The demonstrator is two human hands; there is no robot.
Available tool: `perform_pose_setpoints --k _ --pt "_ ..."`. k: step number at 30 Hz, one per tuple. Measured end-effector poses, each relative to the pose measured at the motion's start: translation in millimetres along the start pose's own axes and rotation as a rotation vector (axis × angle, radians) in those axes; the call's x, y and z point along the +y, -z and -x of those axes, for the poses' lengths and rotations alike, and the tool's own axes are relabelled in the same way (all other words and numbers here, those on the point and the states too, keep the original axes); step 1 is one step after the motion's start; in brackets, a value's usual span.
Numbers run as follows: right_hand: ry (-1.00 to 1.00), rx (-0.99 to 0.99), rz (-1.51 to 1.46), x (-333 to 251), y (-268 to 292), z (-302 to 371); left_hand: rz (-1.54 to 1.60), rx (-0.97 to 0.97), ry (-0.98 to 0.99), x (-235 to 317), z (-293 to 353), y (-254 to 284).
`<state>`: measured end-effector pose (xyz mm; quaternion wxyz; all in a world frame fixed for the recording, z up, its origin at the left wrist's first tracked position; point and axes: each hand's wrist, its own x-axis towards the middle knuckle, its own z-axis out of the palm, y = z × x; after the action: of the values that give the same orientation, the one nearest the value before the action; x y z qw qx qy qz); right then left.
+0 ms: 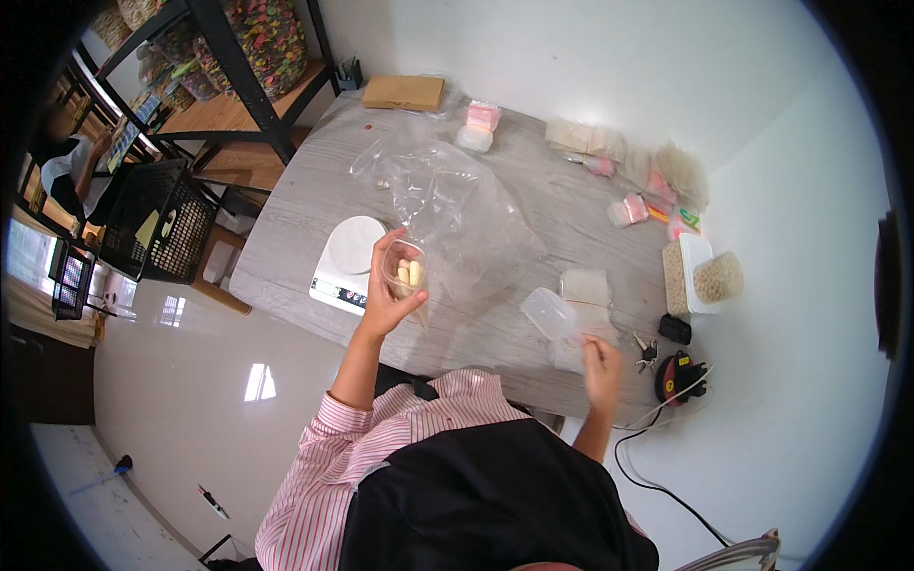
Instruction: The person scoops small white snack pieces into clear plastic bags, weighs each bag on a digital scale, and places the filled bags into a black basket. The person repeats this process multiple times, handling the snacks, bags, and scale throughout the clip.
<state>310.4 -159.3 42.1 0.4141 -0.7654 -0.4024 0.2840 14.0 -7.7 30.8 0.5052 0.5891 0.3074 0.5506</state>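
Note:
My left hand (384,303) is closed around a small clear plastic bag (420,297), its mouth spread round and facing up. Several pale yellow, finger-shaped pieces (409,272) lie inside it; their kind is unclear. Just left of that hand, a white kitchen scale (335,269) with a round plate sits on the table. My right hand (602,369) grips the handle of a translucent plastic scoop (550,312), whose bowl appears to have nothing in it. The scoop hovers by a stack of flat clear bags (586,293). Beyond my left hand spreads a large, crumpled clear plastic bag (457,205).
Filled pink-and-white packets (479,124) and a brown cardboard piece (404,92) lie at the table's back. To the right are a container of pale pellets (678,276), keys (647,352) and a corded red-and-black device (678,378). A black crate (157,224) stands left, near another person (71,171).

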Motion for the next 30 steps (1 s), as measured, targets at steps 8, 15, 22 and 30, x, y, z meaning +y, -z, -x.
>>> perform_pose_setpoints --k 8,15,22,30 --pt "0.089 -0.147 -0.229 32.7 -116.7 -51.1 -0.118 0.104 0.023 4.5 19.0 4.3" --pt "0.133 -0.25 -0.102 35.8 -172.4 -92.0 -0.137 0.168 -0.007 12.7 28.8 17.6" --pt "0.413 0.097 0.083 54.5 -164.6 -75.8 -0.062 0.277 0.083 17.5 35.5 31.4" --pt "0.73 0.002 -0.083 -55.1 -144.3 -9.9 -0.189 0.357 -0.019 9.3 28.8 29.4"
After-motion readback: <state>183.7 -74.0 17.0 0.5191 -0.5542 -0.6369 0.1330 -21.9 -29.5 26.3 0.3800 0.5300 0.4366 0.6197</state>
